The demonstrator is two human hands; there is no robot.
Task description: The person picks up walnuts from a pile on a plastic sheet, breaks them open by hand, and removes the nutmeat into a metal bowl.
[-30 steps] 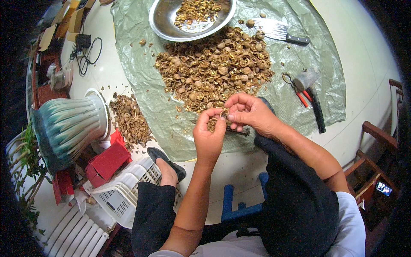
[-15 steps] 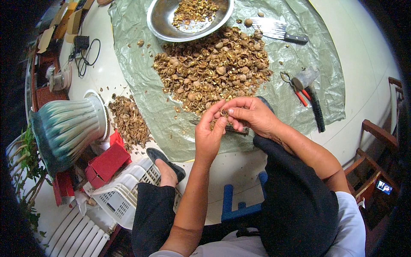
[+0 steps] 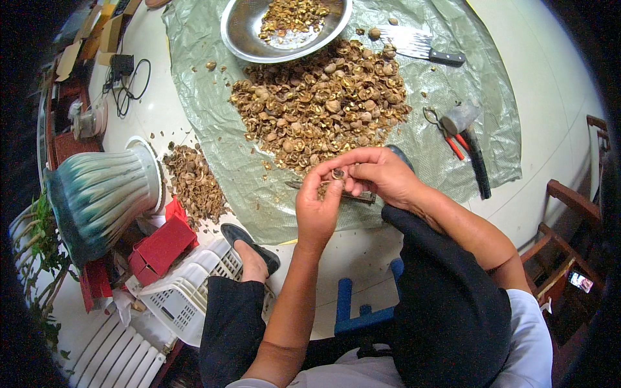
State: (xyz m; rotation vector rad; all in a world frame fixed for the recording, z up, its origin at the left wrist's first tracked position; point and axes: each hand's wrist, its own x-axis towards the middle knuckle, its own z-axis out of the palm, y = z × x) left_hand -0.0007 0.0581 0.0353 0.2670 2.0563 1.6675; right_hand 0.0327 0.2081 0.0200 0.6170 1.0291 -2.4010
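Observation:
A small piece of walnut shell (image 3: 337, 174) is pinched between the thumb and fingers of my left hand (image 3: 317, 200). My right hand (image 3: 385, 174) is closed at the same piece, its thumb and forefinger meeting right beside it. Just beyond both hands spreads a big heap of cracked walnuts and shells (image 3: 323, 103). A metal bowl (image 3: 242, 42) with walnut kernels (image 3: 294, 18) stands at the heap's far side. Partly hidden under my hands, a dark narrow object (image 3: 365, 198) lies on the green sheet (image 3: 213, 97).
To the right lie a hammer (image 3: 477, 152), red-handled pliers (image 3: 451, 142) and a black-handled cleaver (image 3: 446, 58). On the left are a shell pile (image 3: 192, 184), a ceramic planter (image 3: 107, 200), a red box (image 3: 162, 249) and a white plastic basket (image 3: 184, 304). A blue stool (image 3: 365, 317) shows below me.
My left fingers have curled and turned slightly, so the walnut piece shows more plainly. My right hand has shifted only a little.

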